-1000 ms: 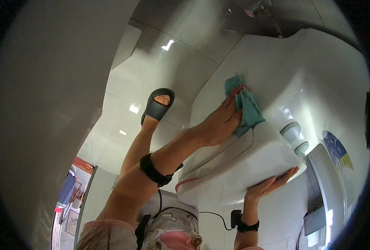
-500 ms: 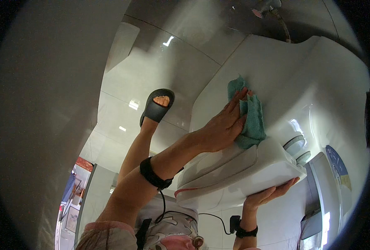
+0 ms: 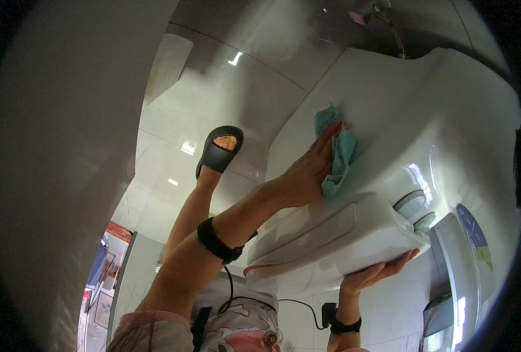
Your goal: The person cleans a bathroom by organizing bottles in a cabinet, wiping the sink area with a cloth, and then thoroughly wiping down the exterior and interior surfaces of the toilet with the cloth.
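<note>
My left hand (image 3: 307, 172) presses a green cloth (image 3: 343, 154) against the white glossy surface of what looks like a toilet (image 3: 398, 129). Its fingers are stretched forward over the cloth, which bunches up on both sides of them. Below that hand, a white lid and seat (image 3: 383, 234) stand tilted up on round hinge caps (image 3: 411, 203). My right hand (image 3: 374, 274) rests with extended fingers along the back of the lid, the palm side against it. Black straps with a cable circle both of my forearms.
A large grey panel or wall (image 3: 67, 146) fills the left side. My foot in a dark slipper (image 3: 221, 149) stands on the glossy tiled floor (image 3: 213, 105). At the top right, a metal fitting with a hose (image 3: 396, 38) sits behind the white body. A blue sticker (image 3: 472, 226) is at the right.
My left hand has slid slightly left with the cloth, and the cloth is folded differently around the fingers. My right hand stays at the lid, which has hardly shifted.
</note>
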Motion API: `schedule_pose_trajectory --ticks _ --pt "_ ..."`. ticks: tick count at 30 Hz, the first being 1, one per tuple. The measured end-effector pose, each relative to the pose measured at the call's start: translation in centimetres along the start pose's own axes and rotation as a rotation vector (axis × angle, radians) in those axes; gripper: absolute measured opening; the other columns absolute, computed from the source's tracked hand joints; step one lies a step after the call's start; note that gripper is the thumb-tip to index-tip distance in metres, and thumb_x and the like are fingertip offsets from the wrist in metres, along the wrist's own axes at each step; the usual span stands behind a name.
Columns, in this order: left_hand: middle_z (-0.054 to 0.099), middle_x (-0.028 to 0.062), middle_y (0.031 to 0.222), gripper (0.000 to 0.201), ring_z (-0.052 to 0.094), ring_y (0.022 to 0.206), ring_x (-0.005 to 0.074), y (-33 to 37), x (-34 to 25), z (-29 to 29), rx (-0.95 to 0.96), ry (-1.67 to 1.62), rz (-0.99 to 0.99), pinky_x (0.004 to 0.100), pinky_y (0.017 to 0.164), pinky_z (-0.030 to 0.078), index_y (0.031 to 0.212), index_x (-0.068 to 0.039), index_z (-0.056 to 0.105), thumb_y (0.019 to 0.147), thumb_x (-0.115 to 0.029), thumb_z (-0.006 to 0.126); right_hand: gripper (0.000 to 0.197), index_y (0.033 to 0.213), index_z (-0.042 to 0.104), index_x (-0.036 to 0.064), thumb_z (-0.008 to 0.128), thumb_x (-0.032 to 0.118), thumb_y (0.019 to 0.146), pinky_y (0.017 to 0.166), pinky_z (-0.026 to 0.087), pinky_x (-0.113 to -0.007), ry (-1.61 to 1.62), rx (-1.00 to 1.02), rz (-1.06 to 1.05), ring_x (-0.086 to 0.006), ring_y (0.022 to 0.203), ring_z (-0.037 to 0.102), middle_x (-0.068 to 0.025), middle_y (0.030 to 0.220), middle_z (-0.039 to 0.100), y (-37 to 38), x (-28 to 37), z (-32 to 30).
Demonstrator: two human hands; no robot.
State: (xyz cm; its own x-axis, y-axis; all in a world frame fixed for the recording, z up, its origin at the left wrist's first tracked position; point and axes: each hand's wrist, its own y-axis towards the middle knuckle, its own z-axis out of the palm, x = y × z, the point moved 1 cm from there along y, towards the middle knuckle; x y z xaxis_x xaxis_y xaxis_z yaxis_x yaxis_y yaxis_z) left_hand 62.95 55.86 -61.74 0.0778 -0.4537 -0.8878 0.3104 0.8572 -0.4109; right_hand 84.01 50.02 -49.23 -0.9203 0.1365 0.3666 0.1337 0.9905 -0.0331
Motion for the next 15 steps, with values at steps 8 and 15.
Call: schedule_pose_trajectory --ticks 8,15 --pt "0.001 0.0149 0.142 0.078 0.004 0.131 0.0320 0.1 1.2 0.1 -0.041 0.031 0.092 0.0399 0.106 0.014 0.137 -0.010 0.008 0.075 -0.010 0.055 0.058 0.132 0.013 -0.0010 0.025 0.038 0.090 0.105 0.010 -0.044 0.016 0.010 -0.003 -0.0317 0.130 0.010 -0.0173 0.140 0.010 0.1 0.7 0.1" --pt "0.005 0.0186 0.140 0.080 0.006 0.130 0.0342 3.9 1.1 -0.3 0.123 0.108 -0.115 0.0404 0.106 0.015 0.135 -0.005 0.010 0.072 -0.008 0.058 0.058 0.132 0.013 -0.0005 0.025 0.037 0.090 0.105 0.010 -0.044 0.009 -0.005 -0.035 -0.0324 0.130 0.009 -0.0186 0.140 0.008 0.5 0.7 -0.1"
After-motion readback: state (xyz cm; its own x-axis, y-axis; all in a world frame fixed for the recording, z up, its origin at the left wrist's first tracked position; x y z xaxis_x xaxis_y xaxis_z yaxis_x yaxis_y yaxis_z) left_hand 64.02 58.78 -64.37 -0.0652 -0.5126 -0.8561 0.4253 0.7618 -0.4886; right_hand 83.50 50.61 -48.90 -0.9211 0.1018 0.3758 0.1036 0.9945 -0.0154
